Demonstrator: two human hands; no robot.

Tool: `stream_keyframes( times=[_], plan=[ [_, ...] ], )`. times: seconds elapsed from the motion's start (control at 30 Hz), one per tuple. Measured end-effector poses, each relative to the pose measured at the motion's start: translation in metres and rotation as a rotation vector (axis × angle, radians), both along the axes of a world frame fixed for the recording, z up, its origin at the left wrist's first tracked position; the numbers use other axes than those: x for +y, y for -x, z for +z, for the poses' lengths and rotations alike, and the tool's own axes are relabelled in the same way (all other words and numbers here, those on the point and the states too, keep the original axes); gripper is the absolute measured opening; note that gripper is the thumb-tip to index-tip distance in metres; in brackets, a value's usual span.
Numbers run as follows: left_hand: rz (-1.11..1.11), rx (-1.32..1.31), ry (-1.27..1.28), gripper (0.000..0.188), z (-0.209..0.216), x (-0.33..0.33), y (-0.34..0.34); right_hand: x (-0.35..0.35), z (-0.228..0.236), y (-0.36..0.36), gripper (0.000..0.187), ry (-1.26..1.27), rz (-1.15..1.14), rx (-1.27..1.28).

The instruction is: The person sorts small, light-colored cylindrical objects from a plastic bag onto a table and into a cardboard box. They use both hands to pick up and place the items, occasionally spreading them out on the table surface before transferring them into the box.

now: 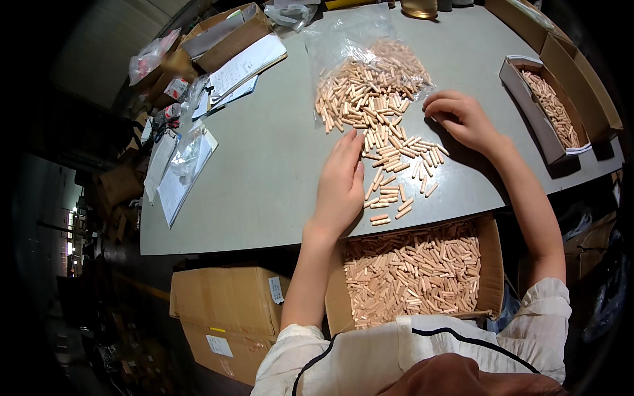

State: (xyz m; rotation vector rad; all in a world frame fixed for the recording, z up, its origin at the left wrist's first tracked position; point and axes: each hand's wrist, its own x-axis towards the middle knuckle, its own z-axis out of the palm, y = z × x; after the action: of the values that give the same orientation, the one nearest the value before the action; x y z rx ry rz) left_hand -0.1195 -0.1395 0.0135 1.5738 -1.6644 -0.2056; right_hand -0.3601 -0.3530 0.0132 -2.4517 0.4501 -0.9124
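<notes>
A heap of short wooden dowel pins (373, 86) spills from a clear plastic bag (340, 36) on the grey table (257, 178). Loose dowels trail from it toward the near edge. My left hand (341, 181) lies along the left side of this trail, fingers stretched out and close together, its edge against the pins. To the right of the heap is my right hand (462, 122), its fingers loosely bent beside the bag's edge, with no dowel visible in them. Below the table edge, in front of me, stands an open cardboard box (490, 264) filled with many more dowels.
At the right is a long open carton (522, 99) holding dowels. Clipboards with papers (247, 63) lie at the left, near a cardboard box (231, 39) and plastic bags. A closed carton (224, 297) stands below the table at the left. A gold-coloured container (419, 8) stands at the back.
</notes>
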Motion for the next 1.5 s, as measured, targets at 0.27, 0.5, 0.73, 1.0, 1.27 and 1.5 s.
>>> stream_keyframes(
  times=[0.27, 0.5, 0.73, 1.0, 1.27, 1.5],
  plan=[
    [-0.135, -0.034, 0.058, 0.041, 0.003, 0.002, -0.002, 0.028, 0.02, -0.008, 0.024, -0.254, 0.244, 0.164],
    [0.005, 0.321, 0.073, 0.036, 0.013, 0.012, 0.006, 0.02, 0.015, 0.0, 0.02, -0.616, 0.06, 0.035],
    [0.242, 0.555, -0.024, 0.032, -0.001, 0.009, -0.004, 0.02, 0.049, 0.024, 0.024, -0.758, 0.008, 0.351],
    [0.23, 0.484, -0.068, 0.032, 0.004, 0.009, -0.001, 0.042, 0.061, 0.021, 0.025, -1.01, 0.506, 0.514],
    [0.199, 0.425, -0.063, 0.032, 0.0, 0.009, -0.004, 0.022, 0.037, 0.009, 0.018, -0.798, 0.093, 0.295],
    [0.217, 0.417, -0.136, 0.032, 0.005, 0.009, 0.0, 0.025, 0.021, 0.001, 0.019, -0.767, 0.205, 0.342]
  ],
)
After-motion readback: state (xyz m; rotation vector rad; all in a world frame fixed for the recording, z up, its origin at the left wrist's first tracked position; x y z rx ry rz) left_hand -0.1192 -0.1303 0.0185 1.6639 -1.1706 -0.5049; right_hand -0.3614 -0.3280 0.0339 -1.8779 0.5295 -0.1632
